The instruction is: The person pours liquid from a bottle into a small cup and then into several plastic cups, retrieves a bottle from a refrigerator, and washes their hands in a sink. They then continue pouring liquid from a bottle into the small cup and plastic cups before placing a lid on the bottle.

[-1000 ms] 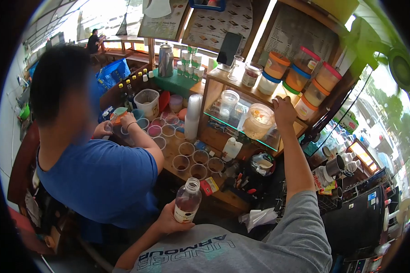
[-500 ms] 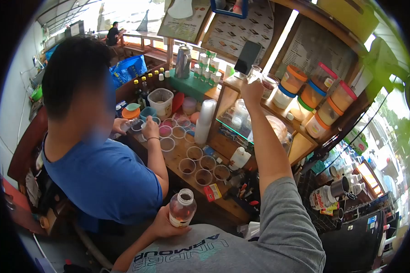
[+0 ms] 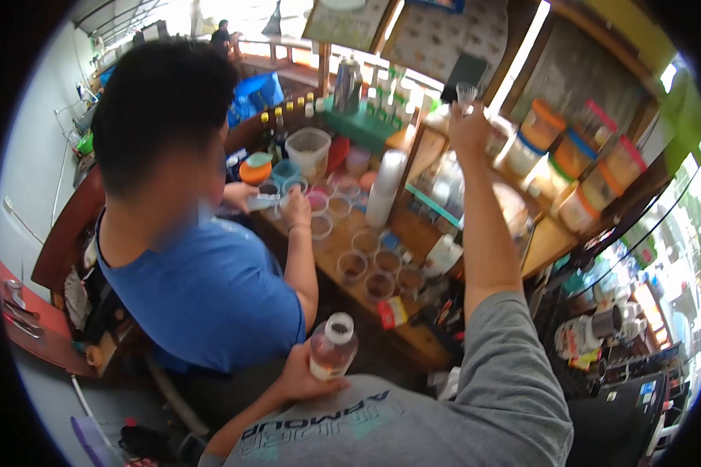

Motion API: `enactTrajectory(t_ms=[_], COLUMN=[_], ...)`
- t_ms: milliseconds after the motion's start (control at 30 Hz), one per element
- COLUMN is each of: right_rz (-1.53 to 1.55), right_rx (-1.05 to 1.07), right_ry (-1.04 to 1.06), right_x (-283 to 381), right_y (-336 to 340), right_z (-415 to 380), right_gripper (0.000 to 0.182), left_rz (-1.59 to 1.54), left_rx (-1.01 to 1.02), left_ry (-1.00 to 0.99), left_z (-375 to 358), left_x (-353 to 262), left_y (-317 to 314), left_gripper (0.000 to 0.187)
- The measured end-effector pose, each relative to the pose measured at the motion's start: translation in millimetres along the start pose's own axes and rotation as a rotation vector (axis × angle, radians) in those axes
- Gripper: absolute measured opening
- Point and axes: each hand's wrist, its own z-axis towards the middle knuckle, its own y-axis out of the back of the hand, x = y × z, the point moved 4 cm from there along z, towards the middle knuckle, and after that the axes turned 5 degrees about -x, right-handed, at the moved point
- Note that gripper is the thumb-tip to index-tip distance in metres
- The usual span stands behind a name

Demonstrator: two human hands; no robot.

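Near my body, my left hand (image 3: 302, 375) is wrapped round an uncapped clear bottle (image 3: 333, 348) with a pale label and reddish contents low inside. My right hand (image 3: 469, 124) is raised at the end of my outstretched arm, its fingers closed on a small clear cup (image 3: 466, 93) in front of the dark phone (image 3: 473, 70). Below, on the wooden counter (image 3: 331, 253), several clear cups with dark contents stand grouped, one of them a front cup (image 3: 379, 286). A tall stack of cups (image 3: 386, 187) rises behind them.
A co-worker in a blue shirt (image 3: 202, 292) is at my left, hands among cups. Stacked lidded tubs (image 3: 544, 124) line the right shelf. A white bucket (image 3: 308, 152) and a metal flask (image 3: 348, 86) stand at the back. A red and yellow packet (image 3: 392, 313) lies by the front cups.
The view has shifted, so the scene sits farther right. My right hand has lifted the small cup off the shelf. The co-worker now holds something clear and pale between both hands.
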Motion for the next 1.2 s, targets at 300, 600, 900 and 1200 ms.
enactTrajectory(t_ms=[300,600,900,1200], right_rz=[0.238,0.373,0.379,0.319], right_rx=[0.57,0.566,0.544,0.698], right_ry=[-0.243,-0.679,-0.762,-0.472], right_x=[49,48,35,28], right_y=[174,285,313,270], right_z=[-254,-429,-443,-388], right_gripper=[0.029,0.023,0.021,0.032], left_rz=[0.187,0.179,0.185,0.453], left_rx=[0.086,0.271,0.167,0.054], left_ry=[-0.136,-0.098,-0.126,-0.161], left_z=[2,10,20,19], left_x=[-14,8,7,-12], left_y=[-10,-34,-38,-37], left_gripper=[0.091,0.077,0.079,0.085])
